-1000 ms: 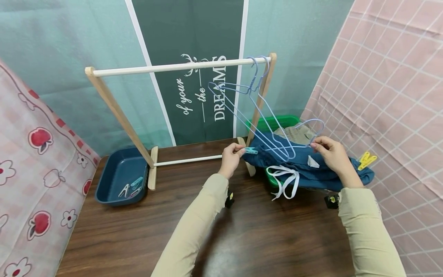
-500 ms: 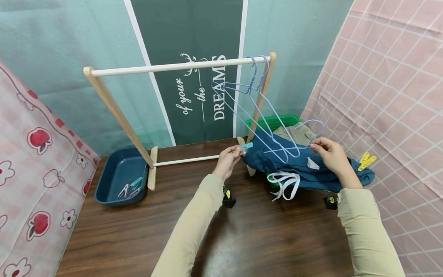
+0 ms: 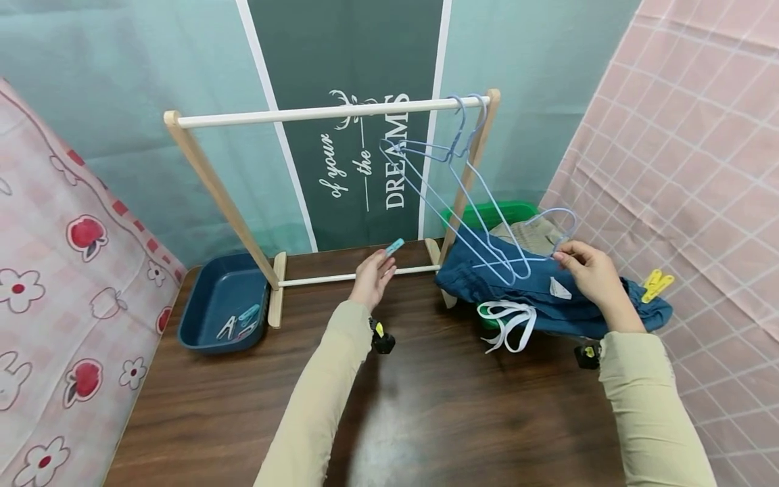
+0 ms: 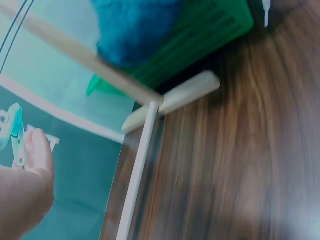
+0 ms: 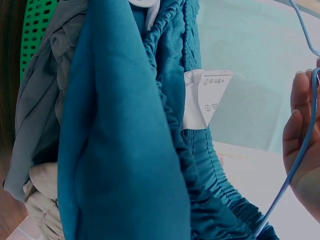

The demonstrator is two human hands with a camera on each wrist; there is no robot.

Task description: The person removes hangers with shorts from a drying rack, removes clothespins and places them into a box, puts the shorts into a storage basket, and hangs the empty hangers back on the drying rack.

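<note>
Between thumb and fingers my left hand (image 3: 370, 279) pinches a light blue clothespin (image 3: 395, 247), apart from the clothes, left of the blue shorts (image 3: 535, 304). In the left wrist view the clothespin (image 4: 18, 135) stands above the fingertips. My right hand (image 3: 593, 276) pinches a blue wire hanger (image 3: 571, 215) near its neck, above the shorts. The shorts have a gathered waistband, a white drawstring (image 3: 510, 323) and a white label (image 5: 205, 97). A yellow clothespin (image 3: 657, 285) is on their right end. At the left end, no clothespin shows.
A wooden rack with a white bar (image 3: 328, 113) carries blue wire hangers (image 3: 465, 155) at its right end. Behind the shorts is a green basket (image 3: 514, 208) with beige and grey cloth. At left, a dark blue basin (image 3: 209, 297) contains several clothespins (image 3: 228, 327).
My left hand has pulled the light blue clothespin off the shorts' left end and moved left with it. The right hand keeps its hold on the hanger. The head view has shifted slightly.
</note>
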